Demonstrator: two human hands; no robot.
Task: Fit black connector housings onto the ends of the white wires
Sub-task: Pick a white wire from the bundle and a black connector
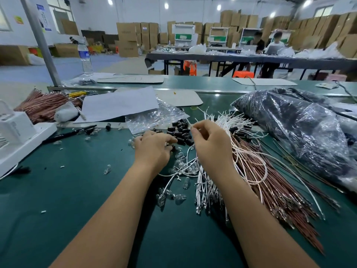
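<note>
Two hands: both work low over the green bench point(81, 190), forearms reaching in from the near edge.
Left hand point(152, 147): palm down, fingers point(170, 141) curled onto the near edge of the heap of black connector housings point(181, 132); one housing seems pinched under the fingertips, though the hand's back hides the grip.
Right hand point(210, 144): raised just right of the left, thumb and forefinger closed together on the end of a thin white wire point(190, 125), the other fingers loosely curled.
Held wire: it runs down from the right fingers toward the bench; its tip stands just above the housing heap, not touching it.
White wires point(222, 120): a loose bundle fans out behind and to the right of the right hand; a second bunch point(206, 187) lies below the right wrist, metal terminals pointing toward the near edge.
Copper-coloured wires point(274, 190): a long sheaf lying right of the right forearm, partly under the white ones.
Clear plastic parts point(179, 165): scattered between the two wrists and beneath the left fingers.
Clear bag point(154, 117): crumpled just beyond the left fingers, touching the housing heap.
Dark plastic bag point(293, 132): large, well right of the right hand.
Paper sheet point(119, 103): beyond the clear bag.
Water bottle point(85, 57): upright, far beyond the left fingers.
</note>
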